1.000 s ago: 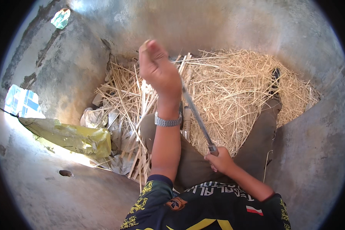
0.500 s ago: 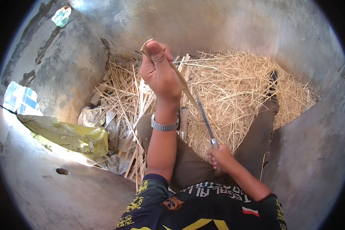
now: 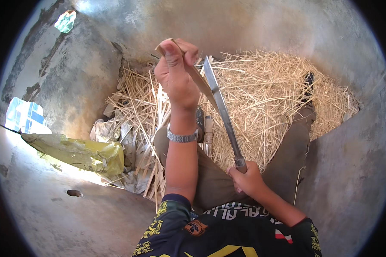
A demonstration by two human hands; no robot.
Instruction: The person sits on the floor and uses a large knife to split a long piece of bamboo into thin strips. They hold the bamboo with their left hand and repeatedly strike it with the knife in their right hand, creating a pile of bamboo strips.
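My left hand (image 3: 179, 83) is raised in front of me, its fingers closed and thumb up, gripping one end of a flat, pale bamboo strip (image 3: 201, 85). The strip slants down to the right from the fist. Low on the right, my right hand (image 3: 247, 179) is wrapped round the handle of a long knife (image 3: 224, 112). Its blade points up and away, crossing the strip near the strip's lower part. Whether the edge touches the strip, I cannot tell.
Dry shavings (image 3: 261, 90) lie heaped between and beyond my legs. Split bamboo sticks (image 3: 135, 98) are piled to the left, near a yellow plastic sheet (image 3: 85, 154). A tool with a wrapped handle (image 3: 209, 130) lies by my left leg. Grey walls (image 3: 253, 28) surround me.
The knife blade has moved up and away, from the strip's lower end to higher beside it, its broad face now more visible. My left hand has barely moved.
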